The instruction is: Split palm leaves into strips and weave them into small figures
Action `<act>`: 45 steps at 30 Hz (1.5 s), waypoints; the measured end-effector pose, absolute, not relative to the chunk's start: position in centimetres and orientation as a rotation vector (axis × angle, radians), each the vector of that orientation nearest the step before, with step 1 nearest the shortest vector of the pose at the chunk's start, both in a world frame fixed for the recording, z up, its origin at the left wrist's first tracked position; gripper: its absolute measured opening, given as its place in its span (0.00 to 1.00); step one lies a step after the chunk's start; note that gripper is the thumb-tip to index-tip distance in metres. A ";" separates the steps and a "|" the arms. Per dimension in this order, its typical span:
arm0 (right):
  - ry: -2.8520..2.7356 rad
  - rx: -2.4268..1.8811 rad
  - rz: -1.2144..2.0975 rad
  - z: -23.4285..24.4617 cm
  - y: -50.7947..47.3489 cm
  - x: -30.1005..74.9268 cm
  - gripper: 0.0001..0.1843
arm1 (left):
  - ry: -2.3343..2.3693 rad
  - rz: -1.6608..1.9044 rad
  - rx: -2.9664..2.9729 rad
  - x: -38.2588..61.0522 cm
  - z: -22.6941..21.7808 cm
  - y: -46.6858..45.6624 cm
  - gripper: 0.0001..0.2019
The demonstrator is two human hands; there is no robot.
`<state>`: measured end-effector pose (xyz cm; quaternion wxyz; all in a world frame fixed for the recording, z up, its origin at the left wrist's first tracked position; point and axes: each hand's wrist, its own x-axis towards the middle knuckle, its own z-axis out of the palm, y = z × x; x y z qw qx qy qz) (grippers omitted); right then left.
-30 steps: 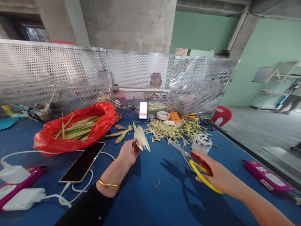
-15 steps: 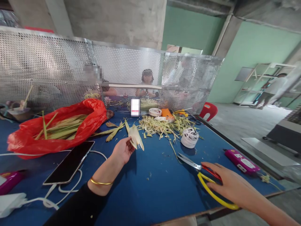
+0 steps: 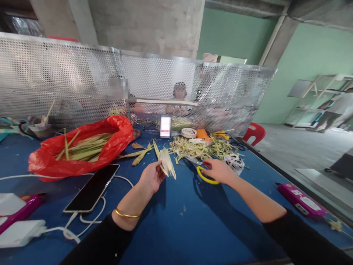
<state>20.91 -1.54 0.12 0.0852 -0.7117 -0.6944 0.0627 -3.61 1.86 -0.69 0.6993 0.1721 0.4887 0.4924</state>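
Note:
Pinched in the fingers of my left hand (image 3: 151, 177) is a pale corn husk (image 3: 167, 162), held upright above the blue table with its ragged ends pointing down. My right hand (image 3: 219, 171) grips scissors (image 3: 207, 179) with one yellow and one red handle loop. The blades point left toward the heap of cut husk scraps (image 3: 193, 148) and are blurred. Close behind my right hand is a roll of white strip (image 3: 234, 162). Loose dry husk pieces (image 3: 142, 156) lie just beyond my left hand.
A red plastic bag (image 3: 79, 169) of long husks stands at the left. In front of it lies a phone (image 3: 92, 189) with a white cable. Purple packets (image 3: 300, 198) lie at both sides. A perforated metal screen (image 3: 154, 73) closes the table's far side, with people behind it.
My right hand has moved left and away from me with the scissors, from the right side toward the scrap heap. My left hand still holds the husk. The view has shifted slightly left.

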 end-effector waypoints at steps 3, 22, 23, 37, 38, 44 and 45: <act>-2.036 -2.125 0.102 1.7 1.8 20.3 0.19 | 1.094 1.103 0.375 -3.7 -0.6 2.0 0.09; -1.953 -2.464 -0.043 -1.4 -12.5 26.4 0.27 | 1.077 1.049 0.407 -2.7 -1.7 1.0 0.06; -1.935 -2.469 -0.030 -1.7 -12.4 26.4 0.26 | 1.075 1.049 0.414 -2.7 -1.7 1.0 0.06; -2.103 -2.169 0.061 1.6 1.3 21.1 0.19 | 1.070 1.027 0.414 -2.6 -2.4 1.3 0.06; -2.113 -2.137 0.046 2.3 2.4 20.8 0.18 | 1.070 1.023 0.413 -2.6 -2.4 1.3 0.06; -2.159 -2.048 0.039 4.4 4.4 20.1 0.16 | 1.079 1.027 0.403 -2.7 -2.4 1.3 0.06; -2.152 -2.047 0.043 4.2 3.7 20.3 0.16 | 1.079 1.028 0.403 -2.7 -2.4 1.3 0.06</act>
